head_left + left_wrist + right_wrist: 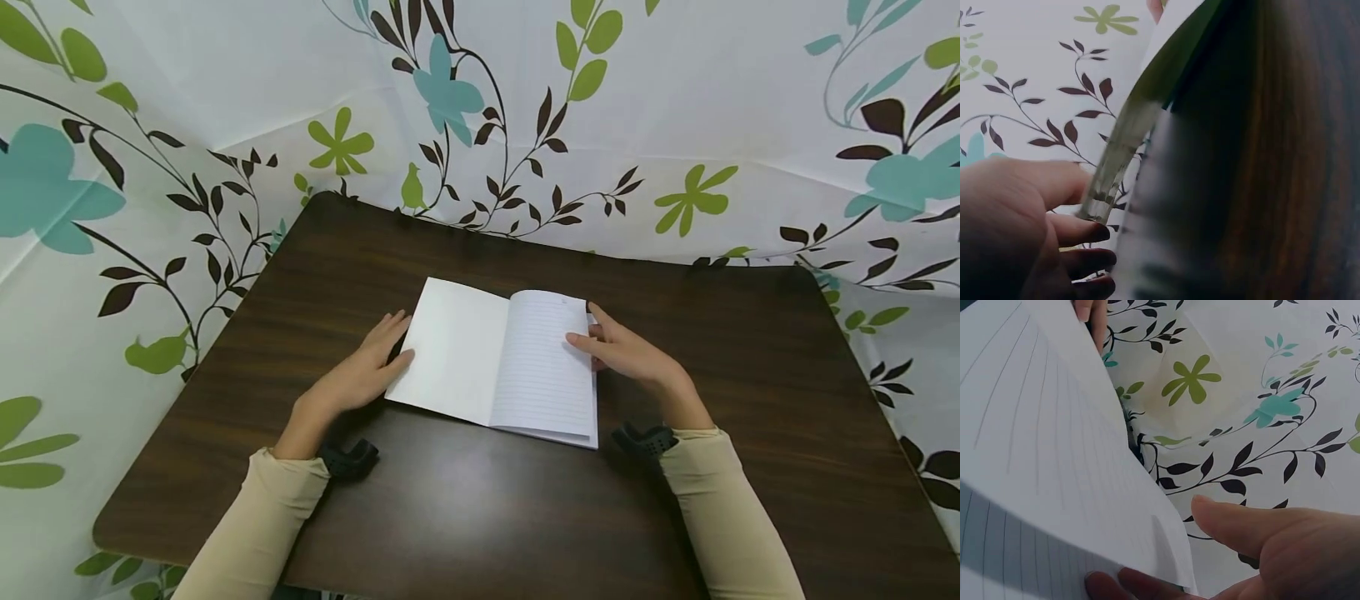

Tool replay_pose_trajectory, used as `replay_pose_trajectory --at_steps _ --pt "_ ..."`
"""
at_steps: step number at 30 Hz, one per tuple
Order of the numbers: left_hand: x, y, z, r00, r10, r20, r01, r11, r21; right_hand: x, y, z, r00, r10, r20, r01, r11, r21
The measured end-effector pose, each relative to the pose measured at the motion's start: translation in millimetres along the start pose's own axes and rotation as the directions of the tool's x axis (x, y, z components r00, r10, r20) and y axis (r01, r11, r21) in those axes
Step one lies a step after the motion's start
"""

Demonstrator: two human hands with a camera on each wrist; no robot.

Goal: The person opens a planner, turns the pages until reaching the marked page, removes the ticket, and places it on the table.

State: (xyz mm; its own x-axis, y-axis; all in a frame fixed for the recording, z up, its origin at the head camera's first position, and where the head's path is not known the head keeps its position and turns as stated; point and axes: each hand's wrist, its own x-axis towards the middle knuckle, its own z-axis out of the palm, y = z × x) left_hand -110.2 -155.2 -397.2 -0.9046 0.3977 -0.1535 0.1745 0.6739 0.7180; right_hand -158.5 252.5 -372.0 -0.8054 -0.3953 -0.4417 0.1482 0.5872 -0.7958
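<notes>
Fingers (1147,586) of the right hand (630,354) were tucked under the right edge of a lined page (543,371), and they held it up a little from the page below (997,550). They were not squeezed into a fist. In the right wrist view, the thumb (1235,525) stuck out on its own, just beside the paper, so it did not look like a pinch. The left hand (356,371) was at the other side. Its fingers looked mostly straight, and its thumb touched the left edge of the notebook (457,354). The left wrist view was blurry, so how firmly that hand held on was hard to tell.

The notebook lay spread out on the tabletop (465,525), between the two hands. Its left side was plain white, and its right side had lines. A cloth with leaves and flowers (262,75) hung behind.

It seemed that the person was turning pages, and that this page was only at the start of its turn. The next move would call for the right hand to swing the page over to the left and let it down softly, while the left hand kept the notebook from sliding.
</notes>
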Motion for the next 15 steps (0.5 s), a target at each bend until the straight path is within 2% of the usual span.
replay_pose_trajectory --at_steps 5,9,15 --pt "-0.1 -11.2 8.3 0.999 0.008 0.039 -0.011 0.997 0.079 6 4 1 1.0 -0.001 -0.014 0.0 1.0 -0.015" --pt "1.6 -14.1 16.4 0.999 0.013 0.036 -0.019 0.987 0.162 10 7 0 0.999 0.004 -0.038 -0.006 0.999 -0.036" --pt "3.3 -16.2 19.4 1.0 0.009 0.019 -0.012 0.981 0.193 11 10 -1 0.999 0.015 -0.038 -0.016 0.999 -0.037"
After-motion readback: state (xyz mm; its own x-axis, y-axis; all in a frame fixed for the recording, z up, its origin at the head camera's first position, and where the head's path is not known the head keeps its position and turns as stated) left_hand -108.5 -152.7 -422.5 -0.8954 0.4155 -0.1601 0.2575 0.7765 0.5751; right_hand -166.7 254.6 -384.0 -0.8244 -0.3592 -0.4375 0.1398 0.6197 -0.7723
